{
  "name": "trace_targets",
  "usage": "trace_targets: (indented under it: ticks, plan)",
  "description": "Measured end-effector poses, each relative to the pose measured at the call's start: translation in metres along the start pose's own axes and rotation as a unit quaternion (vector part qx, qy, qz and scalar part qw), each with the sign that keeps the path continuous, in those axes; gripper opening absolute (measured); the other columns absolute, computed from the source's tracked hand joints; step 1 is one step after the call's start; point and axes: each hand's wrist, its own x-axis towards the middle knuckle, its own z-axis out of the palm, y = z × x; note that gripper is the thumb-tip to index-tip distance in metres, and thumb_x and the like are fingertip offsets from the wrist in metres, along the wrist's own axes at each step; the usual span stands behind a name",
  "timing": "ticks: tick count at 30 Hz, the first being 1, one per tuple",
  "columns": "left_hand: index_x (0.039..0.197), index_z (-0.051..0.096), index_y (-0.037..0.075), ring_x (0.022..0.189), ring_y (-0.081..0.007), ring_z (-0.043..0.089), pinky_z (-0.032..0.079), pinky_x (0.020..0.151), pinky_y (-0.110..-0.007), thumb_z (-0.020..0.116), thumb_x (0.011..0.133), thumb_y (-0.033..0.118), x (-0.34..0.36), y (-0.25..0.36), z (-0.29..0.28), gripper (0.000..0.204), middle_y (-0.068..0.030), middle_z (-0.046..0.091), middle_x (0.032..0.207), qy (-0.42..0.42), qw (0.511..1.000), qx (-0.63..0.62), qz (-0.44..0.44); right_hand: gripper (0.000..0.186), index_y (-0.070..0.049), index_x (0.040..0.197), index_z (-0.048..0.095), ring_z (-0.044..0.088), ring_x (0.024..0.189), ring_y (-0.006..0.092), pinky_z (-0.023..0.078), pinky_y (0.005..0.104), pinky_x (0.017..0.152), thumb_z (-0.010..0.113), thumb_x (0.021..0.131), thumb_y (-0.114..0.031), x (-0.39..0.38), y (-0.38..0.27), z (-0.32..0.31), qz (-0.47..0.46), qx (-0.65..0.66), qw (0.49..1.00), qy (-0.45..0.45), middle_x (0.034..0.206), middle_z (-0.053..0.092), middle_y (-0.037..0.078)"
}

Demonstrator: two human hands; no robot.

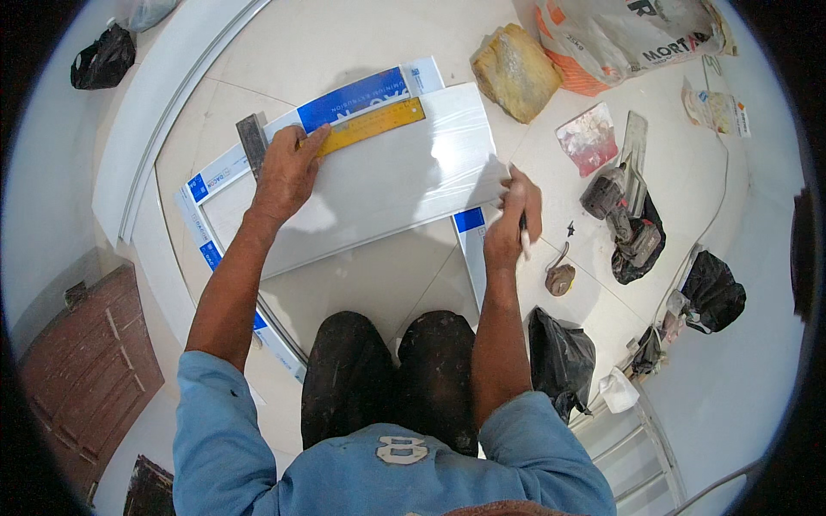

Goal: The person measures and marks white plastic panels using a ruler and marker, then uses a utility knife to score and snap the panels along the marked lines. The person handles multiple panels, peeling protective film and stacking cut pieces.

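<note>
Head view: white panel [387,193], long, flat, glossy, lies slantwise in front of the knees, across a white frame [243,288] on the tiled floor. Bright glare near its right end, hand and arm shadows on the face, thin rim along the near edge. Yellow square [376,125] rests along the far part of the panel: flat blade, hole near the right tip, dark block [252,143] at the left end; where they join is hidden by the hand.

Left hand [291,168] clamped on the square's left part, thumb along the blade. Right hand [514,215] at the panel's right end, fingers closed around a black-and-white pen [525,234]; whether fingers touch the edge, cannot tell.

Labels: wide blue band [353,100] with big white capitals on the far rail, partly covered by square and panel; smaller blue patches repeat along the frame, print tiny. Sack [632,43], white and orange, has bold dark capitals. Square's markings too small to read. Light raised figure on the blue shirt [344,473].
</note>
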Motion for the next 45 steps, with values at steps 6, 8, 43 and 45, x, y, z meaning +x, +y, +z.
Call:
trace_targets:
  ticks: [6, 8, 43, 45]
  plan:
    - [0.149, 0.065, 0.011, 0.103, -0.0345, 0.062, 0.057, 0.091, -0.048, 0.079, 0.088, -0.003, -0.001, 0.001, 0.000, 0.064, -0.0173, 0.059, 0.113, -0.009, 1.000, 0.008, -0.008, 0.016, 0.001, 0.114, 0.070, 0.068, 0.082, 0.0122, 0.057, 0.0304, 0.075, 0.069, 0.099, -0.004, 0.053, -0.014, 0.078, 0.033, 0.176, 0.978, -0.104, 0.098, 0.076, 0.011]
    - [0.149, 0.066, 0.011, 0.103, -0.0339, 0.062, 0.057, 0.091, -0.048, 0.080, 0.089, -0.002, 0.000, 0.002, -0.001, 0.063, -0.0169, 0.059, 0.113, -0.006, 1.000, 0.008, -0.005, 0.013, 0.000, 0.109, 0.071, 0.068, 0.079, 0.0115, 0.057, 0.0298, 0.075, 0.071, 0.096, -0.003, 0.068, -0.009, 0.099, 0.019, 0.164, 0.979, -0.119, 0.093, 0.076, 0.009]
    - [0.151, 0.065, 0.012, 0.105, -0.0276, 0.059, 0.058, 0.093, -0.043, 0.075, 0.096, 0.003, 0.003, 0.002, -0.004, 0.056, -0.0133, 0.057, 0.113, -0.039, 0.999, -0.001, -0.026, 0.006, -0.002, 0.093, 0.078, 0.078, 0.075, 0.0250, 0.063, 0.0365, 0.071, 0.075, 0.088, -0.004, 0.074, -0.001, 0.127, -0.221, 0.012, 0.971, -0.088, 0.087, 0.079, 0.014]
    - [0.151, 0.066, 0.012, 0.105, -0.0275, 0.059, 0.058, 0.094, -0.044, 0.075, 0.096, 0.002, 0.003, 0.003, -0.004, 0.056, -0.0137, 0.057, 0.114, -0.037, 0.999, -0.002, -0.022, 0.006, -0.002, 0.093, 0.078, 0.078, 0.075, 0.0249, 0.063, 0.0363, 0.070, 0.075, 0.088, -0.004, 0.075, -0.002, 0.127, -0.219, 0.005, 0.971, -0.091, 0.087, 0.079, 0.014]
